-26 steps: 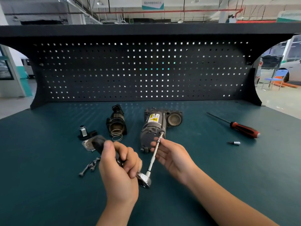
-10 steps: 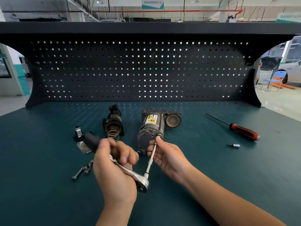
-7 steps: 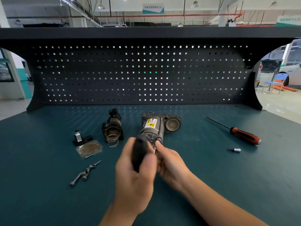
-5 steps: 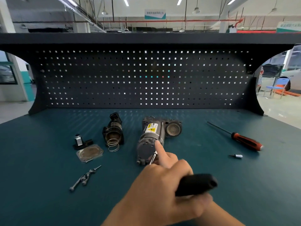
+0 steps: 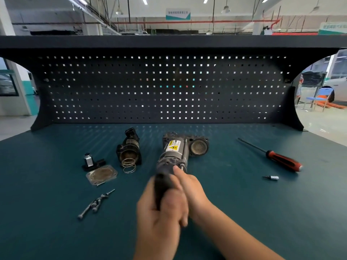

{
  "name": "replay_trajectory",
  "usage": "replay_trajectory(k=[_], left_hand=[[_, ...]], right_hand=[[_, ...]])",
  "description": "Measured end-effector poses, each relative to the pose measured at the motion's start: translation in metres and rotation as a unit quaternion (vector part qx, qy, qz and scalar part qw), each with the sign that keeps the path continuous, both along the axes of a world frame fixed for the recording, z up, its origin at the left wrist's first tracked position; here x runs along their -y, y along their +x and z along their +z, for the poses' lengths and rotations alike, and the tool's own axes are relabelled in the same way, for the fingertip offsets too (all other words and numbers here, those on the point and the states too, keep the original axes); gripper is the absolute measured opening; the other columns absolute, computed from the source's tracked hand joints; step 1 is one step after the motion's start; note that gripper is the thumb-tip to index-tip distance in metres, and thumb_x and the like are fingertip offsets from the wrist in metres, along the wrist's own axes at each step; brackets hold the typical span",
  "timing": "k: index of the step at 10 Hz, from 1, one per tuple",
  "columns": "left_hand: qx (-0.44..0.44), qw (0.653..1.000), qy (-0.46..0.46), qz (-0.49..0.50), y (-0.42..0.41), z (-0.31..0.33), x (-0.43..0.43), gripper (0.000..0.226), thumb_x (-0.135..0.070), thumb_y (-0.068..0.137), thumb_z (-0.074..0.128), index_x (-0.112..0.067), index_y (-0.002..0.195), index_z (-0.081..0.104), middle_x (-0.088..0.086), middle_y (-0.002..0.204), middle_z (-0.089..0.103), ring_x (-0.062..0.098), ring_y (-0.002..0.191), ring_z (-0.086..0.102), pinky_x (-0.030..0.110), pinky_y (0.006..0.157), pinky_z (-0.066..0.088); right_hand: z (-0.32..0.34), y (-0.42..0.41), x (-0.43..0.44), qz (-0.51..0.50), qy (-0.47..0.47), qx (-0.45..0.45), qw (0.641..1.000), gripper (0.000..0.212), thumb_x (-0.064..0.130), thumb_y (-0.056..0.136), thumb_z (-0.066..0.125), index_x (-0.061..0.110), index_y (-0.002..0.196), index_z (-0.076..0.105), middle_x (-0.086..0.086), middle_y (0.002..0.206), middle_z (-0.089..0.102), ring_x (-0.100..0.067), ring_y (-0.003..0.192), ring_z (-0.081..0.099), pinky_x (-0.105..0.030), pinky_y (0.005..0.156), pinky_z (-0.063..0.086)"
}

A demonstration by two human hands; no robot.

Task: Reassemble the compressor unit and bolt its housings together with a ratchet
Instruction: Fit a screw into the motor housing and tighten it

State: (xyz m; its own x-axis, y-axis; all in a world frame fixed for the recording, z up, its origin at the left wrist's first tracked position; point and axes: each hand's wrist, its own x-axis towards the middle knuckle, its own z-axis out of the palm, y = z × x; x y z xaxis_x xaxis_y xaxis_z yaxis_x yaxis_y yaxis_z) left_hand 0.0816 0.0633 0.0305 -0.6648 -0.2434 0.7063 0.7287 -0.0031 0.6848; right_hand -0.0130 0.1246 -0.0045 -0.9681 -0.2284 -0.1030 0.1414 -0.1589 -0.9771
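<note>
Left hand wrapped round black ratchet handle, swung back from right to upright; I read another tightening stroke. Right hand at near end of grey cylindrical compressor unit on teal worktop, grip hidden

One ratchet, one screwdriver, one spring, one cover plate.

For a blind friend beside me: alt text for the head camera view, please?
The left hand grips a black ratchet handle; the right hand touches the near end of a grey compressor motor on a teal workbench. Bolts and a screwdriver lie nearby.
</note>
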Motion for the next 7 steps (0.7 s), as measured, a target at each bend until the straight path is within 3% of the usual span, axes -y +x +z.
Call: replay_trajectory(k=[1,2,3,4,5,6,7], left_hand=[[0.072,0.967,0.242,-0.04,0.002,-0.008,0.007,0.056,-0.079,0.031,0.072,-0.028,0.052,0.059,-0.007,0.032,0.031,0.007,0.025,0.03,0.009,0.039,0.029],[0.128,0.909,0.396,-0.034,0.005,-0.015,0.02,0.058,-0.078,0.049,0.059,-0.02,0.058,0.059,-0.001,0.034,0.037,0.014,0.03,0.04,0.021,0.041,0.042],[0.227,0.923,0.31,-0.015,0.005,-0.032,0.02,0.024,-0.016,0.097,0.036,-0.014,0.077,0.048,0.001,0.042,0.056,0.012,0.041,0.057,0.029,0.044,0.047],[0.282,0.952,0.114,0.04,0.011,-0.047,0.006,0.027,0.008,0.092,0.045,-0.017,0.089,0.054,-0.011,0.066,0.069,-0.002,0.051,0.06,0.034,0.056,0.047],[0.274,0.959,0.002,0.08,0.017,-0.061,0.003,0.012,-0.02,0.093,0.049,-0.031,0.098,0.052,-0.023,0.076,0.068,0.003,0.06,0.065,0.022,0.053,0.052],[0.31,0.944,-0.072,0.09,0.018,-0.059,0.011,0.022,-0.027,0.094,0.044,-0.045,0.107,0.042,-0.015,0.071,0.07,0.012,0.056,0.066,0.022,0.055,0.052],[0.329,0.905,-0.239,0.122,0.02,-0.041,0.02,0.031,-0.046,0.092,0.036,-0.065,0.111,0.02,-0.01,0.082,0.068,0.007,0.078,0.067,0.024,0.08,0.05]], right_hand=[[0.0,0.002,0.002,-0.017,-0.002,0.012,1.0,0.045,0.036,0.098,0.04,0.017,0.057,0.04,0.003,0.043,0.039,-0.009,0.035,0.033,-0.018,0.036,0.026],[-0.001,0.006,0.005,-0.032,-0.032,0.025,0.999,0.048,0.04,0.097,0.04,0.018,0.056,0.036,0.004,0.036,0.034,-0.009,0.03,0.028,-0.02,0.036,0.022],[-0.002,0.006,0.009,-0.049,-0.065,0.033,0.996,0.048,0.039,0.098,0.04,0.017,0.056,0.034,0.006,0.035,0.03,-0.009,0.029,0.027,-0.02,0.037,0.021],[-0.001,0.008,0.011,-0.056,-0.092,0.041,0.993,0.048,0.039,0.097,0.041,0.016,0.056,0.033,0.005,0.037,0.028,-0.008,0.029,0.025,-0.019,0.033,0.021],[-0.002,0.007,0.01,-0.052,-0.095,0.041,0.993,0.048,0.04,0.097,0.04,0.015,0.057,0.033,0.003,0.036,0.027,-0.009,0.028,0.023,-0.017,0.032,0.02],[-0.004,0.006,0.01,-0.058,-0.053,0.028,0.997,0.048,0.04,0.097,0.041,0.013,0.057,0.038,0.003,0.034,0.031,-0.01,0.029,0.027,-0.02,0.036,0.024],[-0.006,0.001,0.009,-0.091,-0.015,0.004,0.996,0.049,0.041,0.093,0.049,0.012,0.053,0.046,0.003,0.036,0.039,-0.013,0.036,0.038,-0.025,0.047,0.033]])
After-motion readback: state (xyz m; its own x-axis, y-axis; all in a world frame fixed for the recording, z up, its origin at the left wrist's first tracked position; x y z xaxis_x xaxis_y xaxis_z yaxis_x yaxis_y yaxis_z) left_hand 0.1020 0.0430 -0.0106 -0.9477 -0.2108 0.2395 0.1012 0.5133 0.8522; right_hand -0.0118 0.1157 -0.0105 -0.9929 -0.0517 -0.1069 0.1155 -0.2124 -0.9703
